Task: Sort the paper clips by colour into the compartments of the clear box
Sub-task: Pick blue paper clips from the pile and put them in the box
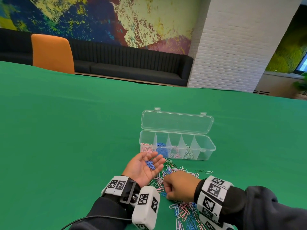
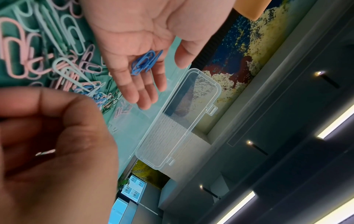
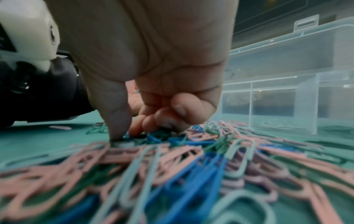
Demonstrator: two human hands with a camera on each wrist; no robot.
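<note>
Partly hidden behind both wrists, a loose heap of pink, blue, green and pale mint plastic-coated paper clips (image 1: 178,183) spreads across the green cloth-covered table (image 1: 66,130), its near end cut off by the bottom edge of the head view. A person's left hand (image 1: 143,168) lies palm up just before the box, fingers (image 2: 134,89) relaxed and straight, cradling a small cluster of blue paper clips (image 1: 150,164) in the palm. To its right, the right hand (image 1: 179,185) is curled knuckles-up over the heap; from the right wrist view its thumb and bent fingers (image 3: 151,122) press down into the blue and green clips, though blur makes it impossible to tell whether any clip is actually pinched. Beyond them stands the clear plastic rectangular box (image 1: 206,146), its hinged lid (image 1: 177,122) open and upright, thin translucent dividers splitting it into five compartments. Counting from the left, pink clips fill the first and blue clips the second; the contents of the third and fourth are too small and tangled to name by colour, and the right-hand compartment shows only bare plastic. Past the table's far edge are an orange chair back (image 1: 52,53), a dark ribbed upholstered bench (image 1: 129,63), a white-painted brick pillar (image 1: 232,47) and a mottled blue-and-yellow mural (image 1: 99,17).
</note>
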